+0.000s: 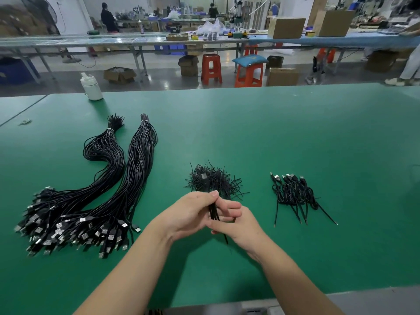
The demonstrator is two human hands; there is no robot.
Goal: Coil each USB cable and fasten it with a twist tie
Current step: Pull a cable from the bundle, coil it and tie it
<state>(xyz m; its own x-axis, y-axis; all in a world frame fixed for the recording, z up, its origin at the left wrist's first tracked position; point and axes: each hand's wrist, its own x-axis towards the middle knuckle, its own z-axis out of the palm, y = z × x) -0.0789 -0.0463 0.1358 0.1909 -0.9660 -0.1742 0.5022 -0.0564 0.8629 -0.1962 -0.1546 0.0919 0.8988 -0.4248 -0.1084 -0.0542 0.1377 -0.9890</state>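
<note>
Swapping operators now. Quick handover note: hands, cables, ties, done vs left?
Left hand and right hand: both grip one folded cable over the mat; no tie visibly on it yet.
Twist ties: loose pile just beyond the hands.
Done: small group of coiled cables on the right.
Left: two big bundles of uncoiled cables on the left, most of the job.

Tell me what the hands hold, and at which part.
Both the left hand and right hand grip one coiled black cable around the middle of its bundle; a loose end hangs below.
</note>
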